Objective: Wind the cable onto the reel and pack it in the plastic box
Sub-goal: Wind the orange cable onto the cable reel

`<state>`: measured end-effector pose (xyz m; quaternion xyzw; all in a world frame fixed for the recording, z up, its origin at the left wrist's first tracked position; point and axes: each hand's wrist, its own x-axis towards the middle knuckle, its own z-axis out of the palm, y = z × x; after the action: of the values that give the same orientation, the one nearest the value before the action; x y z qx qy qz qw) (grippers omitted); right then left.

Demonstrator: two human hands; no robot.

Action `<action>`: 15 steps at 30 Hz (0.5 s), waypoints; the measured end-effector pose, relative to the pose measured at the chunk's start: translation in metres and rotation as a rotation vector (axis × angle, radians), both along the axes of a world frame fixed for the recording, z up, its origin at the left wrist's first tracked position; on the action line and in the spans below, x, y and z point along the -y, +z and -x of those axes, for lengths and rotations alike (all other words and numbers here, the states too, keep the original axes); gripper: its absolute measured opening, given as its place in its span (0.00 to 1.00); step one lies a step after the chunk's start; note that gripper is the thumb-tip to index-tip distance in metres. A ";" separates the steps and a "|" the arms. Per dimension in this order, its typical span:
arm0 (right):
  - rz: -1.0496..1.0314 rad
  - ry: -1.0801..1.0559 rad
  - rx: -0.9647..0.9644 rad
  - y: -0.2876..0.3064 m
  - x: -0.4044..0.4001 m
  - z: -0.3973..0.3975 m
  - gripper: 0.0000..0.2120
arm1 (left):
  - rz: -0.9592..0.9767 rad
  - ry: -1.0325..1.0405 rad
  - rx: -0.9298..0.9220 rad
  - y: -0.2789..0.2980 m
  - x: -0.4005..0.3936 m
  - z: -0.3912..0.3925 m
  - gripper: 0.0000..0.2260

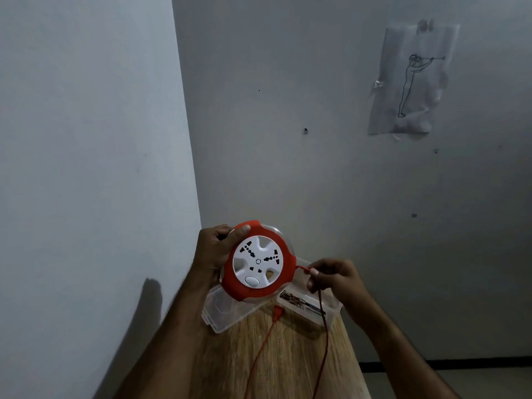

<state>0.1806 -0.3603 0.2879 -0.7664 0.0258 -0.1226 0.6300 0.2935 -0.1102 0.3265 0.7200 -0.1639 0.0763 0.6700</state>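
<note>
Cable: right hand pinches it at reel (mostly unwound).
Left hand: grips reel.
Next: wind, keeping tension.

The reel, held above the box, blocks access to it from above. The cable hangs across the box's right side. Bare table lies near of the box, crossed by cable.

I see a reel with a red rim and a white face dotted with dark socket holes. Its cable is red. The plastic box is clear, the table pale wood-grain, the wall grey.
</note>
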 end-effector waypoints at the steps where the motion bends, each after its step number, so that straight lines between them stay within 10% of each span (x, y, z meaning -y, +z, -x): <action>1: 0.014 -0.050 0.021 0.001 0.000 -0.002 0.07 | 0.004 -0.004 0.001 0.000 0.001 0.001 0.11; 10: 0.712 -0.513 0.404 -0.004 -0.031 0.000 0.12 | -0.056 0.028 0.056 0.005 0.010 0.000 0.12; 15: 1.078 -0.404 0.504 -0.004 -0.092 0.009 0.20 | -0.093 0.048 0.088 0.001 0.025 0.004 0.13</action>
<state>0.1719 -0.2687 0.2837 -0.9039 -0.0445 -0.4120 0.1061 0.2895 -0.1352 0.3275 0.7501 -0.1795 0.1163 0.6257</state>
